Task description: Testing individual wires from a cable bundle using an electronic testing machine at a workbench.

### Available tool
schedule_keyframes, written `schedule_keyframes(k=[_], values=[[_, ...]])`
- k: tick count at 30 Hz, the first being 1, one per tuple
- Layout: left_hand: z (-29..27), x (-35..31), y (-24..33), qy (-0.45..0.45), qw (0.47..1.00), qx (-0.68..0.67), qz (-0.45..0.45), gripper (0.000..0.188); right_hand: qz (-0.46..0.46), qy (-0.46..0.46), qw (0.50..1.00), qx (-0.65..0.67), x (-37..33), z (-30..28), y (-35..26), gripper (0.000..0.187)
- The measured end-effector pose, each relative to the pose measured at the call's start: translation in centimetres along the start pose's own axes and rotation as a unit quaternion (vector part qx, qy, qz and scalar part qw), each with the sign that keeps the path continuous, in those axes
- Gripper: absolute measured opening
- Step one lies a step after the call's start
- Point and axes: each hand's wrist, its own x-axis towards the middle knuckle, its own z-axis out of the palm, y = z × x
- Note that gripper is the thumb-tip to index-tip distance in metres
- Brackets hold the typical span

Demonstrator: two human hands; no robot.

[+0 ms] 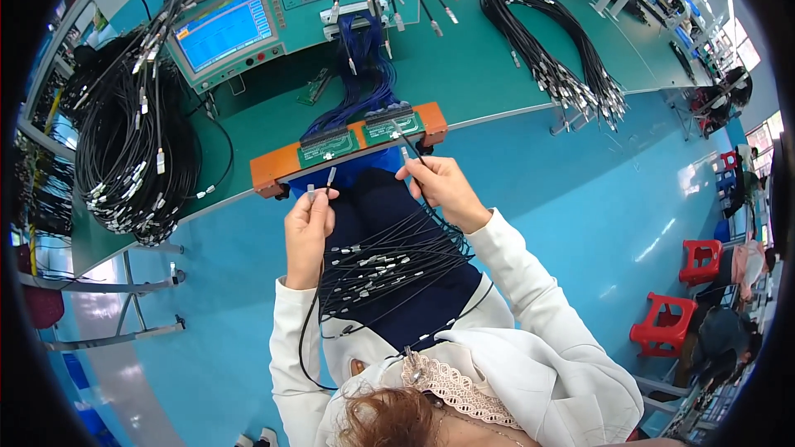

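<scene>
Middle gap: open between left hand (pixel 310 219) and right hand (pixel 447 189), narrowed by cable ends (pixel 332 176) standing up from the left.
Orange bar (pixel 273 169): lies across the front edge, barring a low reach.
Right board (pixel 383 130): a black cable (pixel 411 147) slants from it to the right hand.
Blue wires (pixel 366 66): block the way straight behind the bar.
Table (pixel 472 74), right: bare strip between wires and looped bundle (pixel 571 66).
Table, left: cable heap (pixel 137 141) crowds the edge.
Lap: loose cables (pixel 381 269) spread across.
Under the bar: dark knobs (pixel 426 149) probably obstruct; poorly seen.
</scene>
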Motion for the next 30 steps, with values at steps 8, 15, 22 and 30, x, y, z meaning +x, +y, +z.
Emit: schedule_keyframes(k=[8, 15, 22, 30], values=[[1.1, 2.2, -2.1, 0.089, 0.992, 0.08, 0.044, 0.023, 0.016, 0.052, 0.998, 0.039, 2.7, 0.2, 1.2, 0.027], [1.5, 3.1, -4.2, 0.112, 0.994, -0.003, 0.009, 0.025, 0.04, 0.072, 0.996, 0.033, 3.7, 0.3, 1.3, 0.026], [2.3, 3.1, -4.2, 0.105, 0.987, -0.117, -0.037, 0.028, 0.035, 0.089, 0.995, 0.037, 3.7, 0.5, 1.4, 0.026], [2.5, 3.1, -4.5, 0.12, 0.978, -0.165, -0.044, 0.026, 0.026, 0.11, 0.992, 0.064, 4.1, 1.5, 1.1, 0.026]])
